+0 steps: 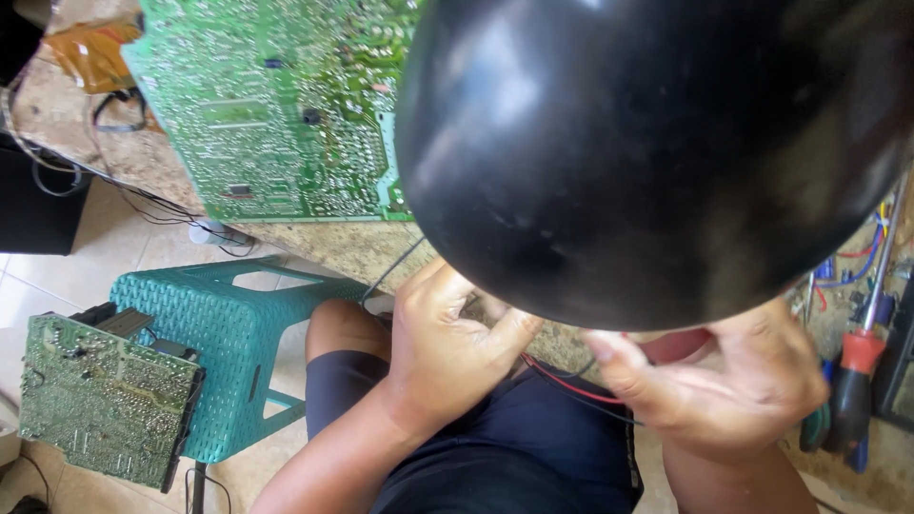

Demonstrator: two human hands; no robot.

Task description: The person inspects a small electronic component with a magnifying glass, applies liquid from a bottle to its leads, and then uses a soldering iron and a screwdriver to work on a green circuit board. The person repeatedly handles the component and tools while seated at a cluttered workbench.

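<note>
A large glossy black dome-shaped object (647, 143) fills the upper right and hides most of what my hands work on. My left hand (443, 352) sits just under its lower edge, fingers curled around something small that I cannot make out. My right hand (724, 381) is close beside it, thumb and fingers pinched near a thin red wire (562, 381) and a black wire that run between both hands. A reddish part shows under the dome by my right hand.
A big green circuit board (276, 105) lies on the stone-patterned bench (333, 243). A teal plastic stool (228, 333) stands on the tiled floor with a smaller green circuit board (100, 400) leaning on it. Screwdrivers (857, 381) lie at the right.
</note>
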